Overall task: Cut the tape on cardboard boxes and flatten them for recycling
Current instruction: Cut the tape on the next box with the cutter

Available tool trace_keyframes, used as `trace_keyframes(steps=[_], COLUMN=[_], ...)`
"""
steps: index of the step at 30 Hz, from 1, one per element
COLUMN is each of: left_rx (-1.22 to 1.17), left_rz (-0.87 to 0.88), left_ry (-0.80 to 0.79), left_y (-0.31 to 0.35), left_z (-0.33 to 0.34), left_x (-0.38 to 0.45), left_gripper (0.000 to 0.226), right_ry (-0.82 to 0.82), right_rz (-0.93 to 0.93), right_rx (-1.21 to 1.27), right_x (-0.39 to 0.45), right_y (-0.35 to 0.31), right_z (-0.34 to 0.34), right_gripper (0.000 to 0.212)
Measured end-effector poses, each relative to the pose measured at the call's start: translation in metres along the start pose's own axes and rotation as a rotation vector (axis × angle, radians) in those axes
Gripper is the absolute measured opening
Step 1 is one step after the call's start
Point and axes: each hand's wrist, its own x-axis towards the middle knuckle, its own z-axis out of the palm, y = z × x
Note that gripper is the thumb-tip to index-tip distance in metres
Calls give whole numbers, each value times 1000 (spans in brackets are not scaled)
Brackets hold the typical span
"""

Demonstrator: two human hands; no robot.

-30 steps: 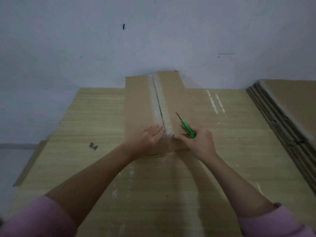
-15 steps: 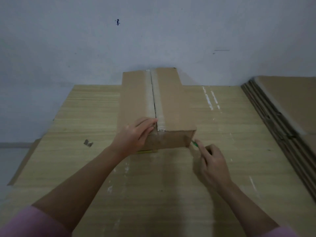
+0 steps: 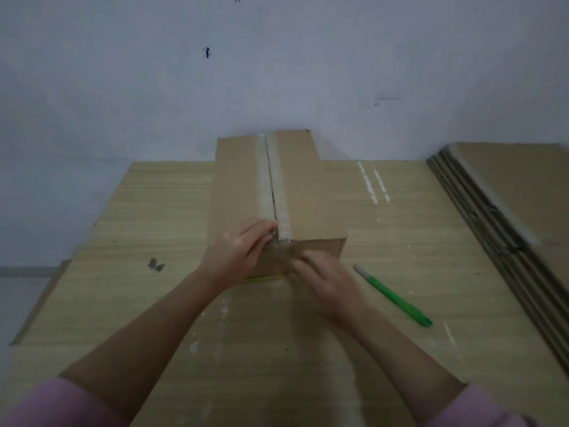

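Note:
A long cardboard box (image 3: pixel 304 192) lies on the wooden table (image 3: pixel 160 211), its far end against the wall. Clear tape (image 3: pixel 263 180) runs along the top seam, which shows a dark slit down the middle. My left hand (image 3: pixel 243 251) grips the box's near left corner, with the fingertips at the seam's near end. My right hand (image 3: pixel 326 282), blurred by motion, touches the box's near end face with relaxed fingers and holds nothing. The green utility knife (image 3: pixel 394 295) lies on the table to the right of my right hand, blade end pointing toward the box.
A stack of flattened cardboard boxes (image 3: pixel 517 217) lies along the table's right side. A small dark scrap (image 3: pixel 156 265) sits on the table to the left. A grey wall (image 3: pixel 277 72) stands right behind the box. White tape marks (image 3: pixel 369 186) streak the tabletop.
My right hand has laid the green knife down on the table and moved left to the box's near end face. My left hand stays on the near left corner.

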Motion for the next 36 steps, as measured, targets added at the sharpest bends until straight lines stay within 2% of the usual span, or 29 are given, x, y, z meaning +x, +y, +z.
trace_keyframes(steps=[2,4,6,9,11,13,16,18,20,22,24,25,26,28,29,30,32,34,36], left_rx=[7,31,64,79,77,86,77,83,88,34,32,79,152,263,282,288,298,322,350], left_rz=[15,29,26,-2,-9,-54,-110,-82,-97,-261,-528,-681,-826,-994,-979,-926,-833,-766,-659], left_ry=[9,10,5,3,25,55,99,88,36,34,108,111,38,-278,-438,-566,-731,-809,-897], left_y=[1,1,0,1,2,4,8,9,8,8,12,16,21,39,51,61,67,55,29], left_z=[-2,-5,-9,-16,-18,-20,-22,-21,-24,-32,-40,-41,-40,-32,-27,-21,-12,-16,-33], left_x=[1,0,-4,-6,-4,-3,-4,-7,-11,-11,-2,5,11,16,15,13,5,3,10], left_gripper=[19,20,20,19,18,18,20,16,14,23,34,41,54,107,134,149,157,147,140], right_ry=[-12,12,-42,-242,-308,-278,-141,-76,-52,-44,-91,-123,-126,-40,4,1,-174,-417,-545], right_rz=[-43,125,273,237,257,302,367,406,406,311,179,175,217,385,486,581,712,773,823], right_rx=[-104,-295,-408,-414,-347,-271,-175,-131,-198,-224,-99,-18,45,107,117,123,78,39,17], right_x=[13,25,38,50,55,63,75,77,73,60,48,46,47,60,68,77,93,104,114], right_y=[-8,-7,2,23,31,30,21,13,2,-14,-29,-32,-32,-18,-6,9,43,72,93], right_z=[14,20,20,19,18,14,2,-2,-2,-3,-10,-13,-14,-11,-6,-1,9,15,19], right_gripper=[26,27,44,65,74,76,74,72,70,59,46,45,44,35,32,33,41,59,76])
